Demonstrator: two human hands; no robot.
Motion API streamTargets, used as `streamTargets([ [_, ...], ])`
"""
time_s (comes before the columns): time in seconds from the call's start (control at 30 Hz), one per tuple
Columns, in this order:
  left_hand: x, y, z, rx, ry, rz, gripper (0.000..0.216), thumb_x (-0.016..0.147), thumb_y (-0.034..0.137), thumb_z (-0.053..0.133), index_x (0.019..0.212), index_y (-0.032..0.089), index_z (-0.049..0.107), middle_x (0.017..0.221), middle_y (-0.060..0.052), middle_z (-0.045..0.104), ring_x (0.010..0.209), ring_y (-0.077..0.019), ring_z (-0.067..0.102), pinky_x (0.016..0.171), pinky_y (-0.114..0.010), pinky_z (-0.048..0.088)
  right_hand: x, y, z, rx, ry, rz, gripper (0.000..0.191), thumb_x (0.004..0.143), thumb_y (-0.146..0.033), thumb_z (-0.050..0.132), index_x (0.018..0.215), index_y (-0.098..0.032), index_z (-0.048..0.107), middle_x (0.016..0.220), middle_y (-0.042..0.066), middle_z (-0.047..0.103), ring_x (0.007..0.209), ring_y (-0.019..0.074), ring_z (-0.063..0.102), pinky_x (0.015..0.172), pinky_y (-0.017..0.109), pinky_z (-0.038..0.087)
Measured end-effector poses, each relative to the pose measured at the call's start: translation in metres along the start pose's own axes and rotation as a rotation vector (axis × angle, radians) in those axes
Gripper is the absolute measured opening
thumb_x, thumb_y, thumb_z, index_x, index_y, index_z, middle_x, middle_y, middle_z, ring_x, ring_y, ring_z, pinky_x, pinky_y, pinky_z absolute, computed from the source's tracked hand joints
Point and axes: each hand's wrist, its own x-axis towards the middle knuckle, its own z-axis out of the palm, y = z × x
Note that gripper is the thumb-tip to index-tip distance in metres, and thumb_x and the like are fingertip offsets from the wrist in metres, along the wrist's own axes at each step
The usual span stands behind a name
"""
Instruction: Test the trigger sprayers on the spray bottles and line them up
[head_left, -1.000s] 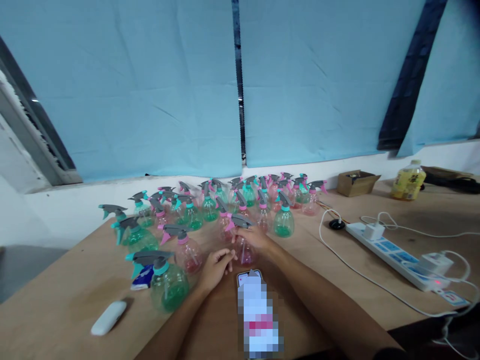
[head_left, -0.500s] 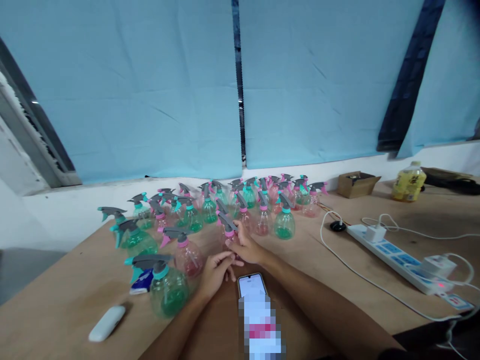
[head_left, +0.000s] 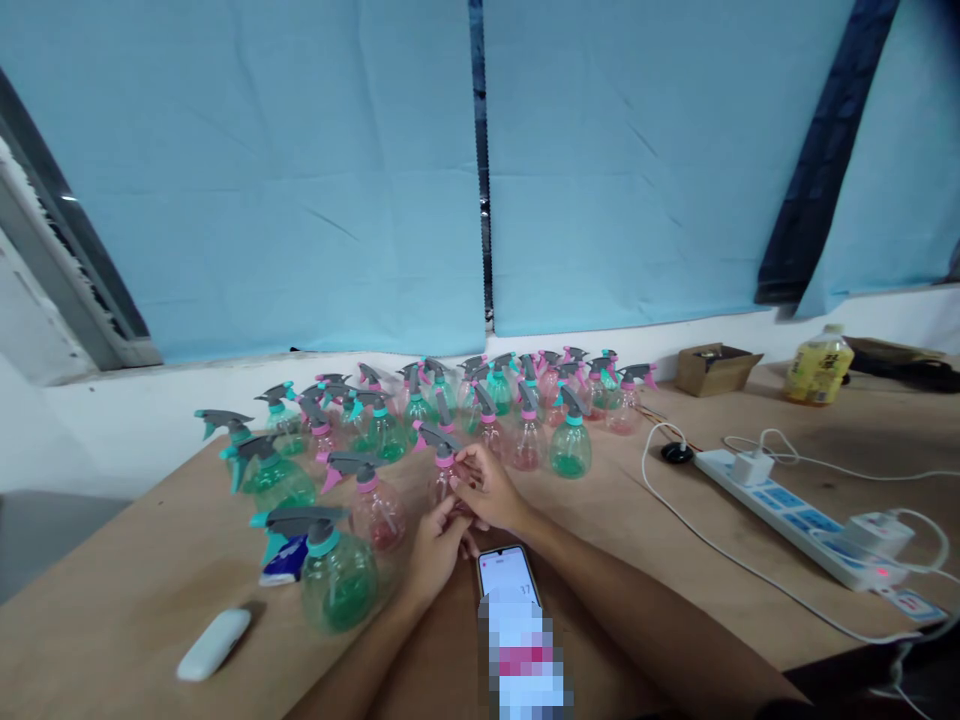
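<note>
A small pink spray bottle (head_left: 442, 470) with a grey trigger head stands on the wooden table (head_left: 615, 520) in front of me. My right hand (head_left: 491, 490) wraps its fingers round the bottle's neck and pink collar. My left hand (head_left: 437, 545) cups the bottle's lower body from the near side. Behind it stand several more pink and green spray bottles (head_left: 480, 410). A phone (head_left: 506, 575) lies screen up just under my hands.
A large green spray bottle (head_left: 337, 575) and a pink one (head_left: 375, 505) stand left of my hands. A white oblong object (head_left: 214, 645) lies near left. A power strip (head_left: 802, 520) with cables, a cardboard box (head_left: 712, 368) and a yellow drink bottle (head_left: 817, 365) sit to the right.
The pink bottle's trigger head has swung from pointing right to pointing left. Both hands have closed in round the bottle, the left hand rising to its body.
</note>
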Motion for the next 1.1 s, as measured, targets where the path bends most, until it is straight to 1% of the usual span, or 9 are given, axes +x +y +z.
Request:
streamTargets([
  [0.13,-0.003,0.002,0.000,0.011,0.088,0.015,0.035,0.081,0.033,0.054,0.111,0.017,0.060,0.077,0.000,0.071,0.046,-0.0106,0.060,0.045,-0.021,0.042,0.001,-0.009,-0.007,-0.038,-0.020,-0.056,0.010,0.086,-0.025,0.057,0.096,-0.021,0.059,0.104,0.005,0.058,0.096,0.0174,0.060,0.088,0.032,0.048],
  [0.2,-0.004,0.001,0.002,0.014,0.114,0.014,0.043,0.080,0.034,0.055,0.120,0.018,0.056,0.081,0.000,0.070,0.046,-0.0108,0.060,0.045,-0.021,0.042,0.002,-0.009,-0.008,0.000,-0.054,-0.046,0.009,0.087,-0.026,0.057,0.093,-0.020,0.061,0.104,0.005,0.060,0.099,0.0181,0.061,0.089,0.033,0.049],
  [0.37,-0.004,0.001,0.004,-0.010,0.113,-0.008,0.048,0.080,0.037,0.058,0.123,0.016,0.055,0.087,-0.002,0.069,0.048,-0.0116,0.060,0.046,-0.023,0.044,0.000,-0.003,-0.004,0.083,-0.094,0.039,0.013,0.088,-0.027,0.056,0.096,-0.020,0.063,0.110,0.006,0.066,0.102,0.0191,0.064,0.092,0.035,0.049],
  [0.57,0.000,0.002,-0.001,-0.070,0.172,-0.015,0.060,0.080,0.038,0.059,0.135,0.019,0.047,0.093,-0.002,0.064,0.051,-0.0095,0.059,0.047,-0.022,0.044,-0.002,0.001,-0.004,-0.181,0.030,0.012,0.020,0.089,-0.022,0.052,0.105,-0.023,0.064,0.103,0.005,0.065,0.101,0.0197,0.062,0.095,0.037,0.047],
  [0.63,0.001,0.000,-0.002,-0.097,0.177,-0.022,0.065,0.079,0.040,0.061,0.139,0.021,0.044,0.094,-0.002,0.063,0.052,-0.0091,0.059,0.046,-0.021,0.043,0.000,0.002,-0.006,-0.250,0.070,-0.035,0.025,0.090,-0.021,0.050,0.110,-0.023,0.064,0.113,0.007,0.062,0.108,0.0203,0.059,0.099,0.039,0.045],
  [0.77,0.003,-0.005,-0.001,-0.150,0.180,-0.043,0.079,0.077,0.041,0.065,0.148,0.025,0.032,0.101,-0.004,0.063,0.052,-0.0084,0.059,0.045,-0.021,0.043,0.003,0.006,-0.009,-0.407,0.031,-0.123,0.033,0.093,-0.023,0.047,0.123,-0.024,0.061,0.147,0.009,0.042,0.140,0.0251,0.032,0.116,0.048,0.026],
  [0.87,0.005,-0.008,-0.002,-0.167,0.180,-0.038,0.085,0.078,0.039,0.065,0.152,0.027,0.025,0.100,-0.004,0.062,0.053,-0.0084,0.060,0.045,-0.021,0.043,0.005,0.011,-0.006,-0.471,-0.039,-0.137,0.040,0.096,-0.029,0.045,0.134,-0.024,0.055,0.157,0.008,0.028,0.150,0.0265,0.008,0.119,0.054,0.014],
  [1.0,0.008,-0.011,-0.007,-0.171,0.203,-0.028,0.086,0.079,0.038,0.067,0.153,0.027,0.025,0.098,-0.003,0.062,0.053,-0.0086,0.060,0.045,-0.021,0.043,0.006,0.019,-0.001,-0.441,-0.119,-0.104,0.047,0.098,-0.034,0.042,0.145,-0.025,0.043,0.161,0.007,0.021,0.151,0.0251,-0.002,0.119,0.054,0.012],
  [1.1,0.012,-0.014,-0.010,-0.177,0.217,-0.044,0.091,0.078,0.038,0.067,0.154,0.028,0.019,0.098,-0.003,0.065,0.053,-0.0085,0.060,0.045,-0.020,0.043,0.006,0.022,0.001,-0.402,-0.109,-0.088,0.049,0.098,-0.035,0.042,0.146,-0.026,0.039,0.161,0.007,0.021,0.151,0.0242,-0.003,0.119,0.054,0.013],
])
